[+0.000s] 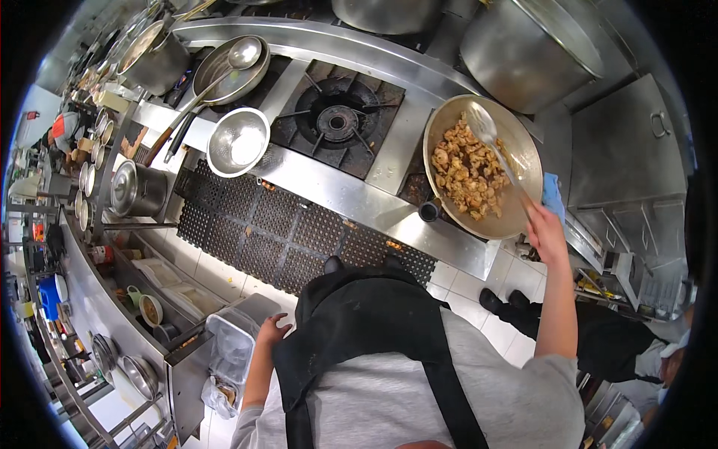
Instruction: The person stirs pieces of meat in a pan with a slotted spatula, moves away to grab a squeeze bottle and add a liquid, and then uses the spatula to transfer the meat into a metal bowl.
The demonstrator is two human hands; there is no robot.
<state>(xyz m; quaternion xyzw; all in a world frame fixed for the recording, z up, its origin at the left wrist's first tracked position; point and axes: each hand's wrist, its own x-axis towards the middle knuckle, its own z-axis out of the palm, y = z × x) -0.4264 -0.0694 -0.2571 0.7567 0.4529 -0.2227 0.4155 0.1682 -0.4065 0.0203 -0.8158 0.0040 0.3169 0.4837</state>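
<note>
My right hand (547,233) grips the long handle of a metal cooking spoon (483,124). The spoon's bowl rests against the far inside of a wide pan (524,168), partly over the food. Browned, chopped pieces of what looks like meat (466,168) fill the pan's left and middle. The pan sits at the right end of the range, its black handle (429,211) pointing toward me. Down at my left side, my left hand (274,328) hangs with nothing in it, fingers loosely apart, near a clear plastic bin (233,342).
A gas burner (337,122) is left of the pan. Beyond it are a perforated metal bowl (238,143) and a pan (219,70) holding a ladle (244,53). A large stockpot (521,53) stands behind. Another person (606,337) is at my right. A rubber mat (269,224) covers the floor.
</note>
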